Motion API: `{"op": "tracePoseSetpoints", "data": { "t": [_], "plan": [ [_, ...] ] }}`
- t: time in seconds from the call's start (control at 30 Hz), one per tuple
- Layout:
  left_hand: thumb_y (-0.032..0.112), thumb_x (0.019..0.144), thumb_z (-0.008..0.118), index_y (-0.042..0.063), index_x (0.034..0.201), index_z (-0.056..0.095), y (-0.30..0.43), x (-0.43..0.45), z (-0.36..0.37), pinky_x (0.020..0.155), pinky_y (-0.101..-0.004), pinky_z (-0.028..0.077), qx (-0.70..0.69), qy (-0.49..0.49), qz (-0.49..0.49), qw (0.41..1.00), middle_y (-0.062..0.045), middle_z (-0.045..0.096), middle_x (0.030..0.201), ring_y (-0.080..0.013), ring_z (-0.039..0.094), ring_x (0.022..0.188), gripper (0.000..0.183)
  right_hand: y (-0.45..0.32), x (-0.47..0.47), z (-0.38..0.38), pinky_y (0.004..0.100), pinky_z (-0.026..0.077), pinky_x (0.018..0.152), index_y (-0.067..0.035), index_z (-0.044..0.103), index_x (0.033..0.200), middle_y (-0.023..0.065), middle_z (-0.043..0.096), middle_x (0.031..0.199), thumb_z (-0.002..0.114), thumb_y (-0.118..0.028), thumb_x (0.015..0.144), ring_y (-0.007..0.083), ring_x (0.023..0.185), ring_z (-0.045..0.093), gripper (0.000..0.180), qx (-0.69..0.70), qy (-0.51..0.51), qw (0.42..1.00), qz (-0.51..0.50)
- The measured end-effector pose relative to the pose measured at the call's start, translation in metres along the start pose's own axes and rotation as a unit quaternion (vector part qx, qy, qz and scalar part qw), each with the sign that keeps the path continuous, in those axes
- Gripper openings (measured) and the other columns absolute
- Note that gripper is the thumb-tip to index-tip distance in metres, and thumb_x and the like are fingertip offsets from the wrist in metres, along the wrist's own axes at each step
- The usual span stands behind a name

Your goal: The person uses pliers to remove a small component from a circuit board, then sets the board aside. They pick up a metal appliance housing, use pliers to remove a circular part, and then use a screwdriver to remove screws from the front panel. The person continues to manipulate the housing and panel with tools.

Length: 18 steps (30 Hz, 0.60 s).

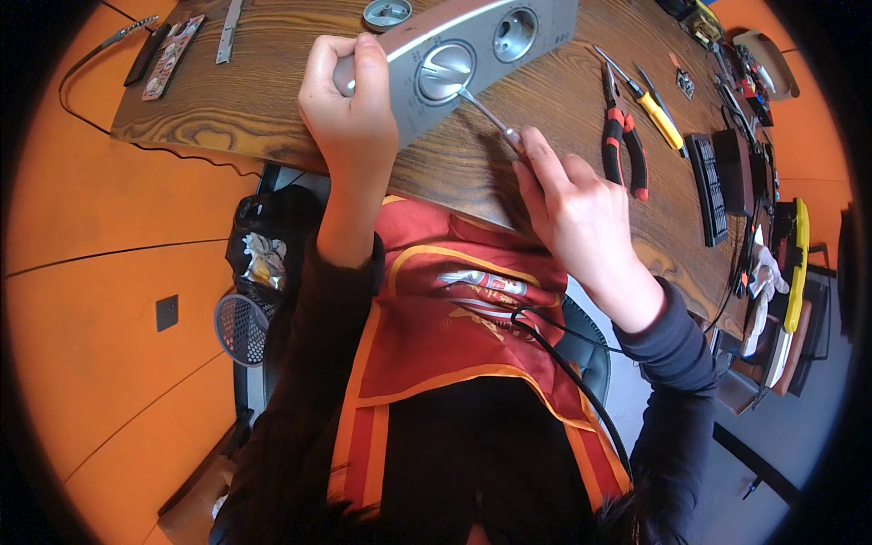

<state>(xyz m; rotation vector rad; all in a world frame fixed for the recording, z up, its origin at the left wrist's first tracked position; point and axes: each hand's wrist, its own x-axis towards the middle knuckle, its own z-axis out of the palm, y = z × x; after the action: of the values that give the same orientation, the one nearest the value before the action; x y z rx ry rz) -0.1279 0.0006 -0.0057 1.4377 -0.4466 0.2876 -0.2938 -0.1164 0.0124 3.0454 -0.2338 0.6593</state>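
Note:
A silver control panel (490,71) is tilted up over the wooden table. My left hand (351,102) grips its left end, thumb on the front face. A round silver knob (446,71) sits in the panel beside that hand. To its right is a round socket (516,34) with no knob on it. My right hand (572,191) holds a flat-blade screwdriver (492,117) by the handle. The blade's tip touches the lower right rim of the knob. A loose grey round part (387,13) lies behind the panel, partly hidden by it.
Red-black pliers (623,133) and a yellow-handled screwdriver (659,119) lie on the wooden table (259,116) to the right, near a black keyboard-like strip (706,191). At the left are a circuit board (174,58) and a soldering iron (129,28). A mesh bin (244,330) stands below.

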Motion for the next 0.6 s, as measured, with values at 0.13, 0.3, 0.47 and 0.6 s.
{"op": "tracePoseSetpoints", "data": {
  "t": [0.13, 0.3, 0.47, 0.6],
  "plan": [
    [0.016, 0.088, 0.057, 0.001, 0.076, 0.052, -0.004, 0.001, 0.004, 0.052, -0.0239, 0.037, -0.019, 0.015, 0.003, 1.000, 0.001, 0.052, 0.063, -0.0054, 0.045, 0.059, 0.020, -0.005, -0.004, 0.013, 0.0355, 0.044, 0.038, -0.011, 0.061, 0.113, 0.0058, 0.050, 0.057, 0.066, -0.019, 0.082, 0.0235, 0.042, 0.053, 0.032, -0.012, 0.043, 0.999, 0.012],
    [0.016, 0.088, 0.058, 0.000, 0.077, 0.053, -0.007, 0.004, 0.010, 0.052, -0.0258, 0.039, -0.041, 0.033, -0.009, 0.999, -0.002, 0.055, 0.063, -0.0072, 0.048, 0.059, 0.020, -0.016, -0.002, 0.025, 0.0342, 0.044, 0.038, -0.012, 0.061, 0.111, 0.0054, 0.050, 0.057, 0.065, -0.021, 0.083, 0.0225, 0.041, 0.053, 0.030, -0.030, 0.067, 0.996, 0.051],
    [0.016, 0.088, 0.059, -0.001, 0.078, 0.054, -0.009, 0.004, 0.015, 0.057, -0.0288, 0.044, 0.007, 0.053, 0.028, 0.998, -0.008, 0.059, 0.064, -0.0123, 0.055, 0.061, 0.020, -0.028, 0.007, 0.016, 0.0345, 0.045, 0.038, -0.012, 0.059, 0.108, 0.0063, 0.051, 0.055, 0.062, -0.021, 0.085, 0.0238, 0.041, 0.055, 0.025, -0.044, 0.048, 0.995, 0.080],
    [0.017, 0.089, 0.058, 0.000, 0.077, 0.054, -0.013, 0.008, 0.015, 0.055, -0.0284, 0.042, 0.006, 0.053, 0.054, 0.997, -0.005, 0.057, 0.062, -0.0105, 0.052, 0.059, 0.021, -0.020, 0.025, -0.013, 0.0365, 0.046, 0.040, -0.013, 0.060, 0.103, 0.0095, 0.056, 0.055, 0.060, -0.023, 0.086, 0.0258, 0.045, 0.059, 0.020, -0.099, -0.028, 0.994, 0.035]
  ]
}}
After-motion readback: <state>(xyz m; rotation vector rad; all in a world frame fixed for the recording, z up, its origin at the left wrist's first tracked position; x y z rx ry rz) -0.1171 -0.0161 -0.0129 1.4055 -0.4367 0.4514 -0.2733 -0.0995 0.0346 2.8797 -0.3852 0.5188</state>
